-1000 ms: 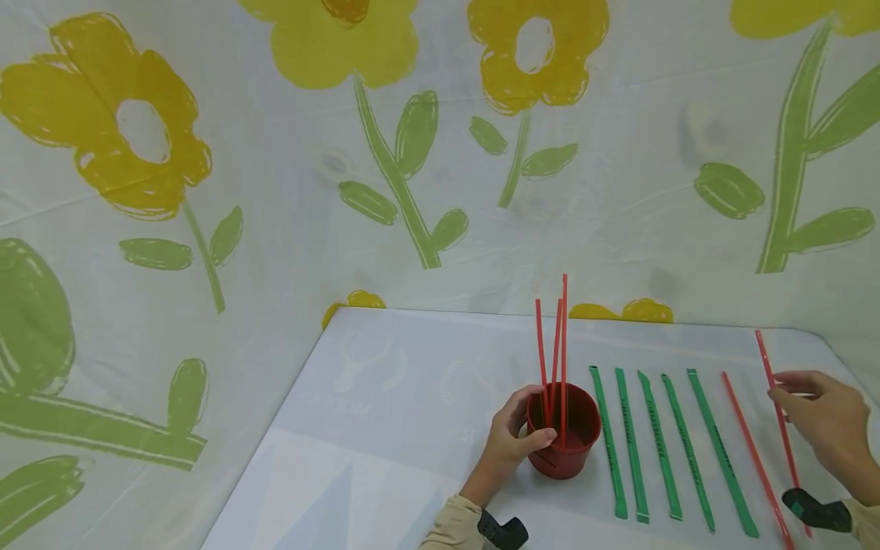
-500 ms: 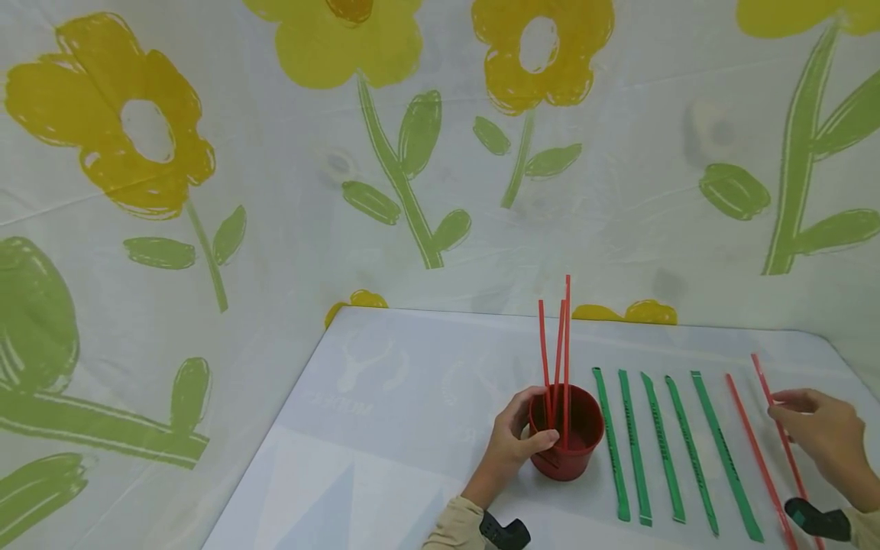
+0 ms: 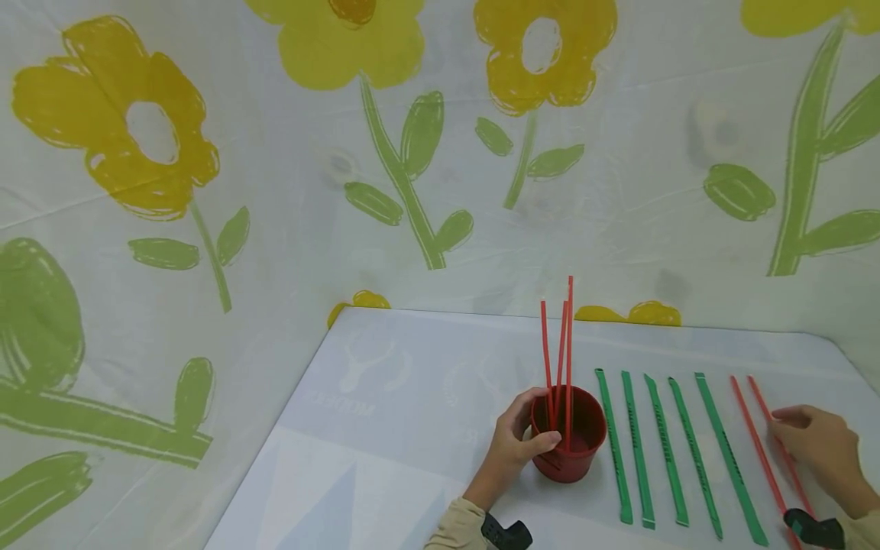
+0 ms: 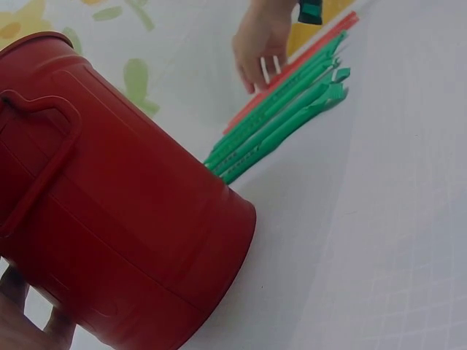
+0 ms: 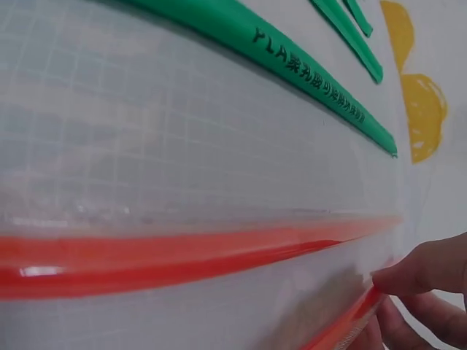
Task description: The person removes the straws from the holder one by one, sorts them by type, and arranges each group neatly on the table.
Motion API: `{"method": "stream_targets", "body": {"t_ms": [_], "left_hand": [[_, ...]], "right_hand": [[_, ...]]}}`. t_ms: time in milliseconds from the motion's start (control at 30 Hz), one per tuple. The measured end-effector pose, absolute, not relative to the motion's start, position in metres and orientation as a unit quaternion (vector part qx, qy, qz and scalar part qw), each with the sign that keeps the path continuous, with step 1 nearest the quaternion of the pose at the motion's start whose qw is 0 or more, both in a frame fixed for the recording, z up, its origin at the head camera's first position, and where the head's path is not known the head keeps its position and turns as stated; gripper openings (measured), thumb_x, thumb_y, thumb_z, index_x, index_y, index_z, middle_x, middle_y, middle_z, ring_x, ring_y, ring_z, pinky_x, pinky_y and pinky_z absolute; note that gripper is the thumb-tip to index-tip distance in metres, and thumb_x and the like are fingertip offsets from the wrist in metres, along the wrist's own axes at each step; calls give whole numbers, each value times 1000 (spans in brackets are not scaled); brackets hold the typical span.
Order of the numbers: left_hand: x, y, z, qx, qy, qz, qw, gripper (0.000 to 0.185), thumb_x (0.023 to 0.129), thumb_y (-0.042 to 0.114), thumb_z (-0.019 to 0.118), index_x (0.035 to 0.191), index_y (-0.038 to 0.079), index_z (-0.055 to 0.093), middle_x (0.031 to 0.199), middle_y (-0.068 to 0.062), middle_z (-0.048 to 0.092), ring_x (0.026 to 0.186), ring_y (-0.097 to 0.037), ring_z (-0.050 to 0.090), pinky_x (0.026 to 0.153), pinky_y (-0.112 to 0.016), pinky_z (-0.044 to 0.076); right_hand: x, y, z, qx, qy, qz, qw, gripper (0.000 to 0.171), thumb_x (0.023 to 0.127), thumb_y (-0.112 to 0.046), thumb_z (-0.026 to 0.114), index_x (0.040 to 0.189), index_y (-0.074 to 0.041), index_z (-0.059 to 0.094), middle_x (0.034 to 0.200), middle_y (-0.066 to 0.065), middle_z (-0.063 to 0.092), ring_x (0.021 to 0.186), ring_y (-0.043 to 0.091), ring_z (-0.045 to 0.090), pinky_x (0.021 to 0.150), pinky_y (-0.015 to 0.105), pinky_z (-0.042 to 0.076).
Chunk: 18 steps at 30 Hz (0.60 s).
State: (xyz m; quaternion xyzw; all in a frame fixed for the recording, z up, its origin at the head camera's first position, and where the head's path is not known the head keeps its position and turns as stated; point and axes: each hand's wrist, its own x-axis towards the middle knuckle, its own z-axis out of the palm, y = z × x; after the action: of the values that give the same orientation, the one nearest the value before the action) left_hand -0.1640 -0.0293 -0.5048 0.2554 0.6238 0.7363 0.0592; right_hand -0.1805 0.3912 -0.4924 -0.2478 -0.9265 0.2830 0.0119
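My left hand (image 3: 512, 435) grips the dark red cup (image 3: 567, 466) by its left side, thumb at the front. Inside the cup, 3 red straws (image 3: 569, 344) lean upright above the rim. At the far right, my right hand (image 3: 818, 443) pinches a red straw (image 3: 759, 397) low over the table. In the right wrist view, the fingertips (image 5: 394, 281) are on this straw (image 5: 350, 321), which seems to have a clear wrapper. Another red straw (image 3: 749, 428) lies just left of it. The left wrist view shows the cup's wall and handle (image 4: 55, 160) up close.
Several green-wrapped straws (image 3: 729, 458) lie in a row between the cup and the red straws. The white table (image 3: 385, 382) ends at a flower-patterned cloth wall (image 3: 289, 229) behind. Dark wrist cameras (image 3: 505, 533) sit on both wrists.
My right hand has drawn the pinched red straw down and toward me, lowering it beside the other red straw. My left hand still holds the cup in place.
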Motion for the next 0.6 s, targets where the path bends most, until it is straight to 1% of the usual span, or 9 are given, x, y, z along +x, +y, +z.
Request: {"method": "stream_targets", "body": {"t_ms": [67,100,167,233,267,400,467,533,600], "left_hand": [[-164,-29,-505,256,623,737,57,55,86,31,64,137,21,43,135,0,50,124,-20,46,104,-33,36],[-165,-29,-506,256,623,737,57,55,86,30,64,137,21,43,135,0,50,124,-20,46,104,-33,36],[-165,-29,-506,255,621,739,58,56,86,30,65,137,21,43,135,0,50,124,-20,46,105,-33,35],[-165,-28,-506,255,619,740,58,56,86,30,65,137,22,43,135,0,50,125,-20,46,106,-34,34],[-165,-28,-506,254,619,741,59,56,86,30,65,137,22,43,135,0,50,125,-20,45,106,-34,33],[-164,-28,-505,254,622,739,60,56,86,31,65,137,24,43,136,1,49,125,-20,45,106,-34,33],[-164,-28,-505,254,623,737,58,56,86,31,64,137,23,43,136,1,50,125,-20,46,106,-34,34],[-164,-28,-506,254,624,737,57,56,86,30,64,137,23,43,135,1,50,124,-20,46,106,-34,34],[-164,-28,-506,255,625,735,57,56,86,30,64,137,23,43,135,1,50,123,-20,47,105,-34,34]], "right_hand": [[-181,392,-495,-248,-927,281,14,38,83,-3,57,112,20,47,93,36,55,70,35,57,51,34,44],[-182,392,-495,-250,-926,281,14,39,82,-2,57,112,20,46,93,36,55,73,37,57,53,37,45],[-184,392,-495,-256,-925,279,13,40,82,-1,55,114,19,45,96,37,53,79,41,55,59,43,46],[-185,391,-493,-264,-923,280,8,41,81,-1,54,116,19,43,98,38,51,85,45,51,66,50,44],[-186,390,-490,-264,-923,279,9,41,82,-1,54,116,19,43,99,38,50,86,46,51,67,51,43],[-184,382,-474,-253,-923,289,16,42,84,-4,53,118,18,43,102,39,49,86,46,51,62,48,44],[-183,376,-465,-240,-924,296,26,43,86,-7,54,119,17,43,105,39,49,87,47,51,61,48,44],[-183,370,-457,-226,-925,303,36,44,87,-10,55,120,17,43,107,39,48,89,48,50,63,50,43],[-184,363,-451,-209,-926,309,48,44,88,-11,56,121,16,44,109,38,49,89,47,51,61,48,45]]}}
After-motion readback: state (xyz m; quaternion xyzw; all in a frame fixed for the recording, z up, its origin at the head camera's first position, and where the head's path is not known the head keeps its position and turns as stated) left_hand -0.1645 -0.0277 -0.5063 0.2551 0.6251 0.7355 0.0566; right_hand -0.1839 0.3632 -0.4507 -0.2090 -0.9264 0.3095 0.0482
